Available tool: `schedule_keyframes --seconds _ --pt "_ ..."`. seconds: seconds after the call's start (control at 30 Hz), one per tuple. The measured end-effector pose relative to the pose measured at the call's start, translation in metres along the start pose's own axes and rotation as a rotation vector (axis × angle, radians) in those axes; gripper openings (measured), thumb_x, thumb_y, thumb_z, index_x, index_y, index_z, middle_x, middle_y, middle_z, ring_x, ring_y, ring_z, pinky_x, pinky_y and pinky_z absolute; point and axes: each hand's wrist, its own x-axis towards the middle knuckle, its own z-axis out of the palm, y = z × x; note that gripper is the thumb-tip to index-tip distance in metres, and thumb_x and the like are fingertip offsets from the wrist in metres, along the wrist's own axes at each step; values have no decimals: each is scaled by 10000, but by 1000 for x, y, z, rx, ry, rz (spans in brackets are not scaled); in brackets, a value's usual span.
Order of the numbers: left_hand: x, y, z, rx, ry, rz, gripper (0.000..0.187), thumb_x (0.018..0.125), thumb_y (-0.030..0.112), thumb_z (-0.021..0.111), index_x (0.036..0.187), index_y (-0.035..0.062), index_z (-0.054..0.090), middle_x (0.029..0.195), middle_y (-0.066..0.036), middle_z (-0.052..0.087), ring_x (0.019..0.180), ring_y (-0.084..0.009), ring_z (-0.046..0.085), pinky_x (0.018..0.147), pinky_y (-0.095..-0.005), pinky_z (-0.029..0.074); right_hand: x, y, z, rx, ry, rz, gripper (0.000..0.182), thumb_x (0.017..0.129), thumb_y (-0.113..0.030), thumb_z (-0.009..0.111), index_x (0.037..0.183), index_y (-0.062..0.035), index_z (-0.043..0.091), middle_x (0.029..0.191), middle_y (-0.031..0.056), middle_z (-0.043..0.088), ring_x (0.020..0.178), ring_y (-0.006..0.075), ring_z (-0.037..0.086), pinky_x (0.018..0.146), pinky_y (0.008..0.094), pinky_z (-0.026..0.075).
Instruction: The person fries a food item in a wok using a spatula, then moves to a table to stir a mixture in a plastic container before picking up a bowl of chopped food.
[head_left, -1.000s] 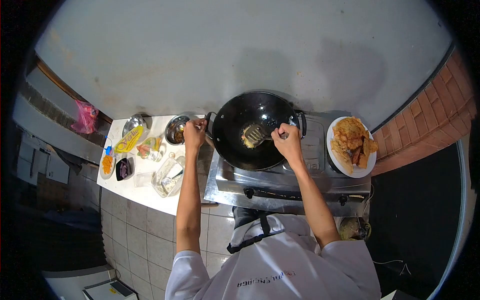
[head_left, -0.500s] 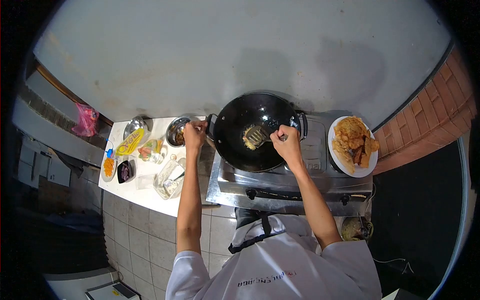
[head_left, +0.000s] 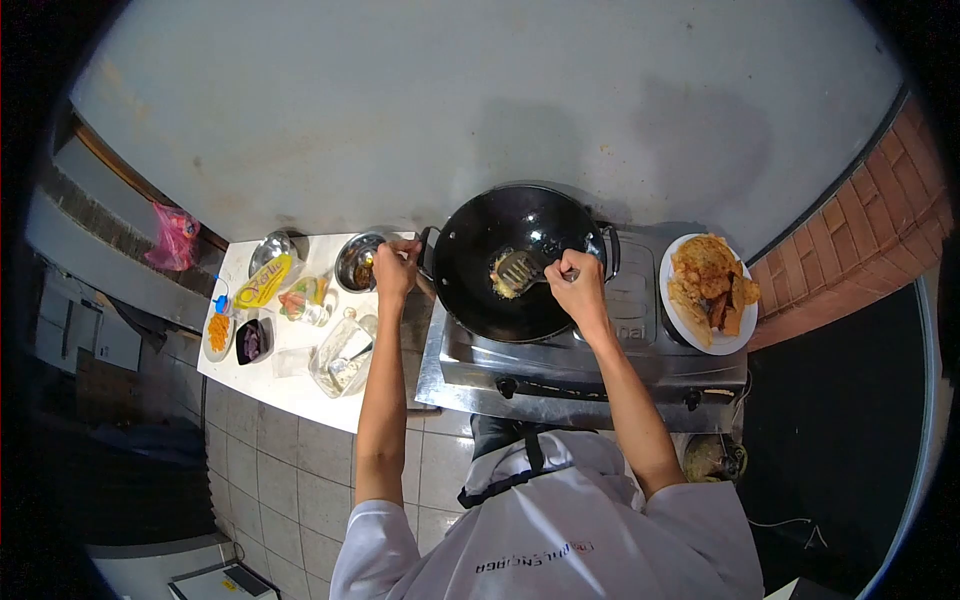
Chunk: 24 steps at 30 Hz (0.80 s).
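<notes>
A black wok (head_left: 480,215) sits on the stove with a small clump of chopped, pale yellow food (head_left: 508,288) at its bottom. My right hand (head_left: 577,283) is closed around the handle of a slotted turner (head_left: 520,270), whose head rests on that food. At the wok's left side, my left hand (head_left: 396,268) has its fingers closed at the loop handle (head_left: 426,250); the grip is partly hidden. Just left of this hand, a metal bowl (head_left: 350,250) holds a dark brown liquid or sauce.
A plate (head_left: 672,322) of fried food (head_left: 705,270) stands right of the wok on the steel stove (head_left: 560,375). The white table (head_left: 290,385) on the left carries a glass container (head_left: 335,375), a yellow packet (head_left: 268,282), a dark bowl (head_left: 253,342) and a dish of orange pieces (head_left: 217,335).
The turner's head and my right hand have shifted slightly to the right. My left hand has also moved a little to the right; the whole view shifts slightly.
</notes>
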Motion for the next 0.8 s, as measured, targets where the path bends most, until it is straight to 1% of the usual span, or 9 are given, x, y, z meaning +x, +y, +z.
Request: schedule_keyframes --seconds 0.03,0.17,0.27,0.43,0.63,0.8 --pt "1 -3 1 25 1 26 156 759 158 718 861 40 729 803 -163 686 700 -290 664 673 -361 510 0 4 2 -10 1 -11 221 714 -25 630 604 51 455 548 213 484 523 394 524 488 374 395" --pt "0 -3 3 18 20 23 153 758 151 718 861 38 728 807 -165 686 706 -291 665 675 -363 511 -1 8 4 -2 9 -5 221 716 -25 629 604 52 454 550 215 483 525 401 522 486 377 394" --pt "-1 -4 3 6 13 25 150 758 143 716 864 37 727 811 -170 685 728 -302 668 687 -373 511 -1 7 2 -14 9 -4 225 719 -27 628 600 49 453 548 209 490 519 388 536 487 375 399" --pt "-2 -6 5 -12 36 11 142 761 135 712 860 34 726 814 -172 685 754 -314 671 707 -377 509 0 5 0 -17 -9 -16 227 722 -31 636 599 42 460 543 195 510 513 340 577 496 365 416" --pt "-3 -4 5 -23 61 52 131 761 130 711 842 29 725 799 -180 681 735 -316 669 689 -377 510 -1 1 -2 13 -11 -32 229 720 -21 635 596 38 452 550 195 513 534 349 580 507 359 421" --pt "-4 1 3 2 66 45 131 760 132 709 837 27 726 796 -187 678 723 -320 667 679 -377 510 -1 5 -1 -9 -16 -23 223 718 -20 633 600 41 453 556 202 507 542 363 572 511 357 421"
